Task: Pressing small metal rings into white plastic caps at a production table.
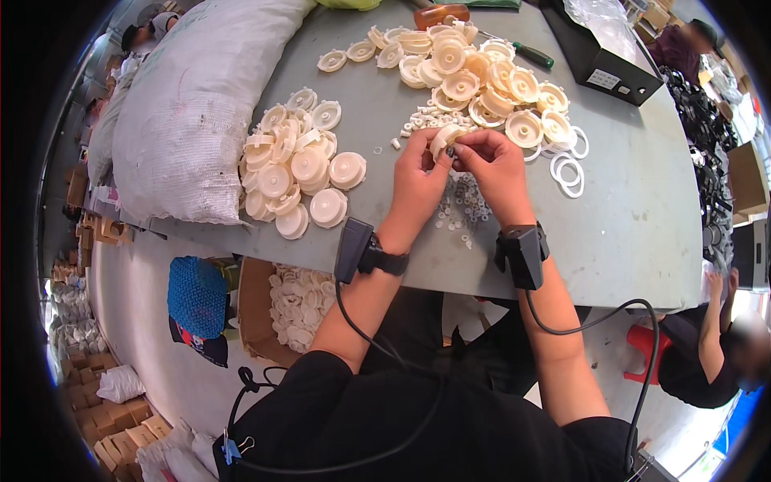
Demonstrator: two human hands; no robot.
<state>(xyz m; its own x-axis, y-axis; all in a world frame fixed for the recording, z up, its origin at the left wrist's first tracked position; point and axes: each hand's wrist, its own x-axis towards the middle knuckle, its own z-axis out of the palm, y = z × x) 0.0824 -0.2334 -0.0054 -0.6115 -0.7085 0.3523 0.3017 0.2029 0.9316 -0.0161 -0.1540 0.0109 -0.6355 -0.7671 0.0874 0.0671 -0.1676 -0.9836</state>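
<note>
Between my two hands, above the grey table, is a round cream plastic cap. My left hand grips its side with thumb and fingers. My right hand pinches at its near edge, with a small dark bit by the fingertips that I cannot make out. Just beyond the hands lie small white cylindrical pieces, and below them small clear-grey rings. A heap of cream caps is at the far side, another pile of pale round parts to the left. White flat rings lie to the right.
A large white woven sack fills the table's left. A green-handled screwdriver and a black box stand at the back. Under the table edge is a carton of white parts. A person sits near a red stool.
</note>
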